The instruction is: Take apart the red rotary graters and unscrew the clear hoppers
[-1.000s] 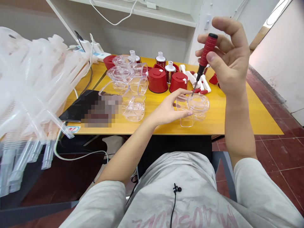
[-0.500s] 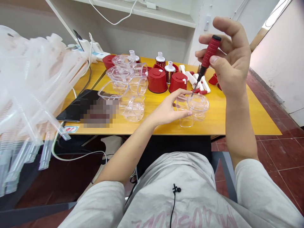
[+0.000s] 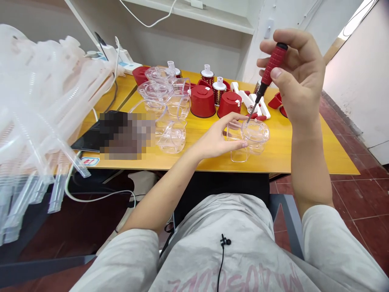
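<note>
Gripped between the thumb and fingers of my right hand (image 3: 299, 77) is a red-handled screwdriver (image 3: 273, 64), slanting down to the left. Its tip meets the upper rim of a clear plastic housing (image 3: 257, 132) near the table's front edge. My left hand (image 3: 220, 140) holds that housing from the left, thumb in front and fingers behind. More clear plastic housings (image 3: 172, 136) stand in a group left of my left hand. Behind the held piece are two red round cups (image 3: 202, 101) turned upside down.
Metal grater drums (image 3: 219, 91) with white tops and white handle parts (image 3: 247, 99) sit farther back. A dark tablet-like device (image 3: 88, 138) lies at the left, beside a heap of clear plastic tubes or bags (image 3: 45, 101). White cables (image 3: 100, 198) hang off the table's left side.
The view has shifted slightly. Both hands keep their hold, and the screwdriver tip stays at the same spot on the clear housing. The right fingers have curled a little around the handle.
</note>
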`<state>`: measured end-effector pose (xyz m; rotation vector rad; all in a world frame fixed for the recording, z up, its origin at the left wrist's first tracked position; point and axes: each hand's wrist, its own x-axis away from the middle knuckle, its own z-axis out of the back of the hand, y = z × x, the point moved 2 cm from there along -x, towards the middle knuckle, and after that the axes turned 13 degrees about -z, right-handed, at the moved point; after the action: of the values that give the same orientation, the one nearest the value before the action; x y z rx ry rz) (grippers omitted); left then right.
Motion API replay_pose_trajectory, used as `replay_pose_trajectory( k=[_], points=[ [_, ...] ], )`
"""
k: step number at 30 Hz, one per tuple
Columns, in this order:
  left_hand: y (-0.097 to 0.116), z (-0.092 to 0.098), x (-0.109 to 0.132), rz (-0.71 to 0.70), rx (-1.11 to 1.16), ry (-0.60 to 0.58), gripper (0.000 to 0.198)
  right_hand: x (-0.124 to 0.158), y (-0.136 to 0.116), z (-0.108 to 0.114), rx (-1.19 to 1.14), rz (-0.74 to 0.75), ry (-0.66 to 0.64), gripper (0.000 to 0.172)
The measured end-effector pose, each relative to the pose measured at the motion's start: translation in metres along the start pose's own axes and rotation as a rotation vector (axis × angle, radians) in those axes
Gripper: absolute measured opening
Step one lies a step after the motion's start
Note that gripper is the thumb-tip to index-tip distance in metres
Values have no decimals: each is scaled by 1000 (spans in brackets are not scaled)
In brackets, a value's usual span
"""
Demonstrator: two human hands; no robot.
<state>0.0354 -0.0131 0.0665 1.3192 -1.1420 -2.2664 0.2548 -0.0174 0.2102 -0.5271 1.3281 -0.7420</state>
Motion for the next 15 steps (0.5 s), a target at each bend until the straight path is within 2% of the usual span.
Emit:
replay_pose_trajectory(
  k=[5,7,11,15],
  points=[
    [1,0,-1,-14,8,-9,85,-1,0,-2,78,78,96,54],
    [2,0,-1,-14,10,-11,83,-1,2,-2,51,60,74,51],
    [2,0,-1,-2,14,-11,84,0,6,-3,-46,-27,-17,56],
    [4,-1,-2,-11,13,-13,82,4,-1,-4,57,16,58,46]
  ],
)
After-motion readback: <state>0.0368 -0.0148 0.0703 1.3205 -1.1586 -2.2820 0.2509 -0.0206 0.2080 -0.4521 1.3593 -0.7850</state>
